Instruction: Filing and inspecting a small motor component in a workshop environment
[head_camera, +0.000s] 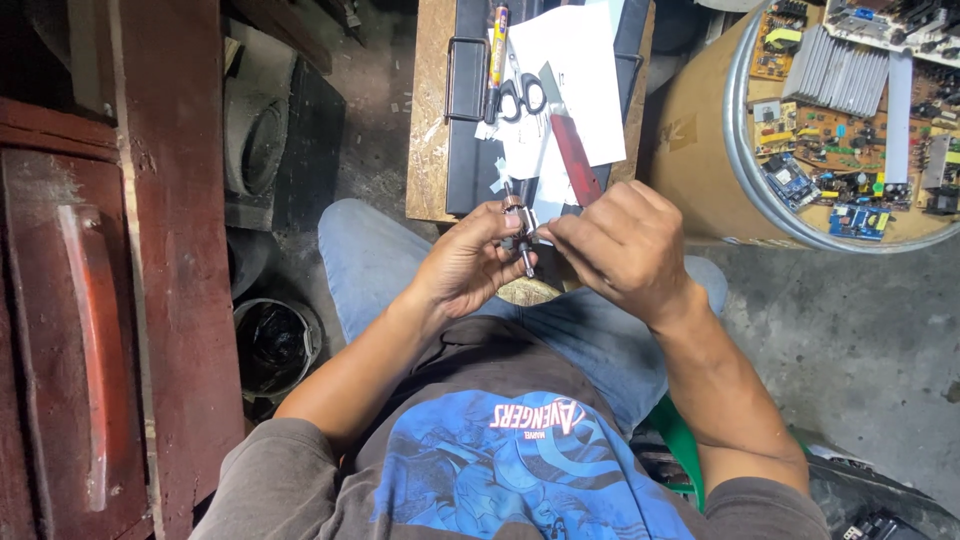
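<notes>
Ahead of both hands the tabletop (428, 120) is crowded with a black case (468, 150), scissors (520, 95), papers (575, 60) and a red-handled tool (578, 160); a cardboard drum (700, 140) blocks the right, red wooden furniture (170, 250) the left; bare floor (860, 330) lies open at lower right

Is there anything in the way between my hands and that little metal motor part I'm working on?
Nothing visible does. The left hand already grips the small metal shaft part over the lap, and the right hand pinches at it from the other side. The scissors and the red-handled tool lie beyond, on the board.
</notes>
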